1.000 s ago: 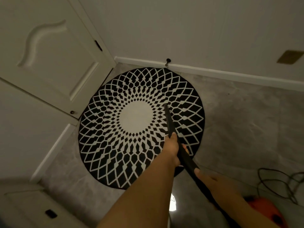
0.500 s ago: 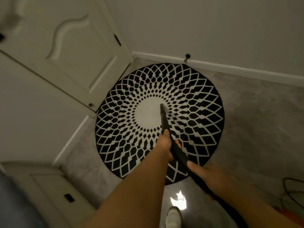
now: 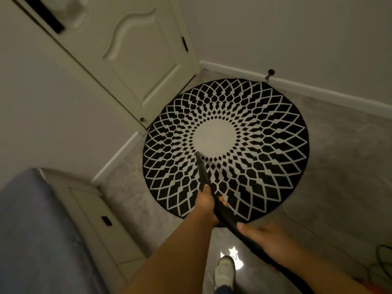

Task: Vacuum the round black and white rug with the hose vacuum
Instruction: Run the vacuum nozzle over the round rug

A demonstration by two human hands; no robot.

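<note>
Here, the left hand [image 3: 206, 205] and right hand [image 3: 268, 238] are gripping the stiff, seemingly light crevice wand [image 3: 203, 171], its tip touching the round rug [image 3: 265, 166] by the white centre.

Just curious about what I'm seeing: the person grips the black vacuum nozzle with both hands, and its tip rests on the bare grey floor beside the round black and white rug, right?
Not quite. The head view shows the black vacuum nozzle tip on the round black and white rug, at the edge of its white centre. Both the left hand and right hand do grip it.

Nozzle on the rug!
The round black and white rug [image 3: 254, 145] lies flat on the floor; the black hose vacuum nozzle [image 3: 202, 168] slants down, its tip touching the white centre's near edge.
</note>
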